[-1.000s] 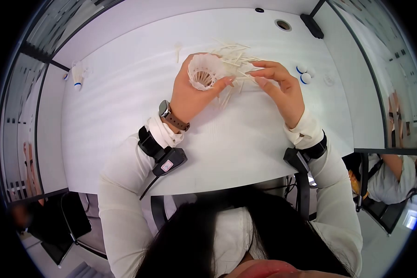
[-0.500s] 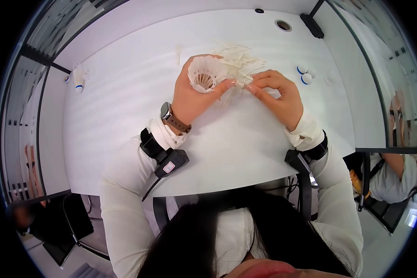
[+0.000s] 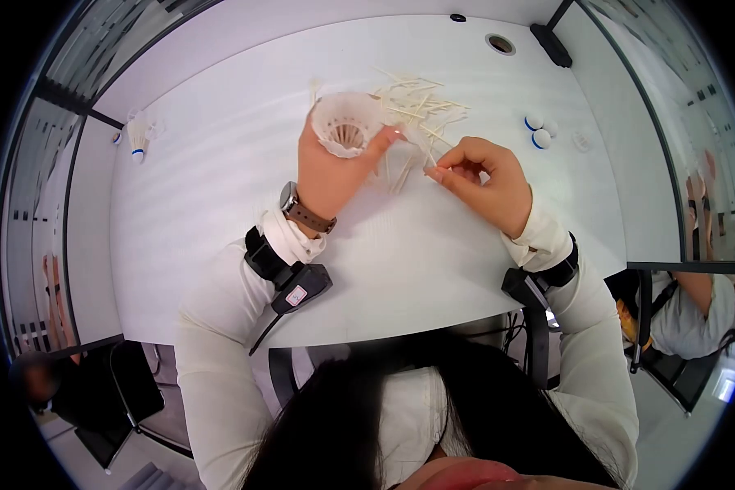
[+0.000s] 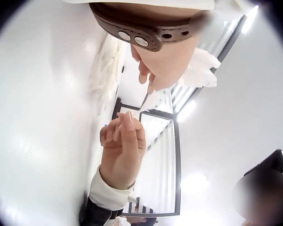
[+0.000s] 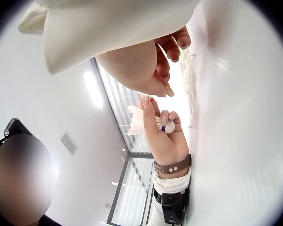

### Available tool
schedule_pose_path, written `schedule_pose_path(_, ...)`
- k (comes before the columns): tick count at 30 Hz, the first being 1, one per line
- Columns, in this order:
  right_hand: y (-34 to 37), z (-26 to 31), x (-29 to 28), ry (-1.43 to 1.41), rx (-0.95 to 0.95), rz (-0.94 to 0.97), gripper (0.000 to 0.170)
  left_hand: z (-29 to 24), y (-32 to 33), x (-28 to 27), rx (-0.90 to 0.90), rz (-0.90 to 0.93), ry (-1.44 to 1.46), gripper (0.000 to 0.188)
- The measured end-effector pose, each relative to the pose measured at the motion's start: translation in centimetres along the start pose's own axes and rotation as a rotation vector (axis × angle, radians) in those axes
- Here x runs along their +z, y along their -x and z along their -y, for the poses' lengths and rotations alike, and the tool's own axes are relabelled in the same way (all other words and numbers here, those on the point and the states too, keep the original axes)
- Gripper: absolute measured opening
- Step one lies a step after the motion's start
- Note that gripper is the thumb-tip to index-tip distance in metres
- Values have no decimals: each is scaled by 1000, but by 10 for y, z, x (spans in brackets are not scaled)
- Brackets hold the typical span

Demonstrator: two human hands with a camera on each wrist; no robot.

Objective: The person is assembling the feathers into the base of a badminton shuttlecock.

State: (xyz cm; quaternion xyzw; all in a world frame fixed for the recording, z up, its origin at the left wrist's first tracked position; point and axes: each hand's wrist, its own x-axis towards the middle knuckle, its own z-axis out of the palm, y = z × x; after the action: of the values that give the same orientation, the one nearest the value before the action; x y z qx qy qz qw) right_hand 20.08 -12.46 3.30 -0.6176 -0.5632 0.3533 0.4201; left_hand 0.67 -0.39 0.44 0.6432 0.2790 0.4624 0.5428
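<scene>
My left hand (image 3: 335, 175) grips a feather shuttlecock (image 3: 347, 135), its skirt turned up toward the head camera. In the right wrist view, the shuttlecock's white cork with a blue band (image 5: 170, 127) shows between the left fingers. Thumb and forefinger of my right hand (image 3: 490, 184) pinch a whitish feather piece (image 3: 425, 149). That piece slants up toward the left thumb tip, and in the left wrist view the feather (image 4: 153, 101) spans between both hands' fingertips. Just beyond the hands lies a loose heap of pale feather shafts (image 3: 420, 102) on the white table (image 3: 400, 253).
Cork bases with blue bands (image 3: 541, 140) lie right of the right hand, beside a small clear piece (image 3: 581, 141). Another shuttlecock (image 3: 137, 145) lies at the far left. A cable hole (image 3: 500, 44) and a black object (image 3: 550, 46) are at the back right. Low partitions enclose the table.
The right hand came toward the left fingertips, then drew back toward the body, still pinching a slim pale piece. The left hand shifted slightly left with the shuttlecock.
</scene>
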Motion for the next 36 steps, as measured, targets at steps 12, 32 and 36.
schedule_pose_path(12,-1,5,-3,-455,220,-92,20,2,1,1,35,183,-60,52)
schedule_pose_path(32,-1,5,4,-559,265,63,23,-7,7,0,41,433,-13,54)
schedule_pose_path(36,0,6,4,-572,279,69,24,-9,8,3,44,373,1,51)
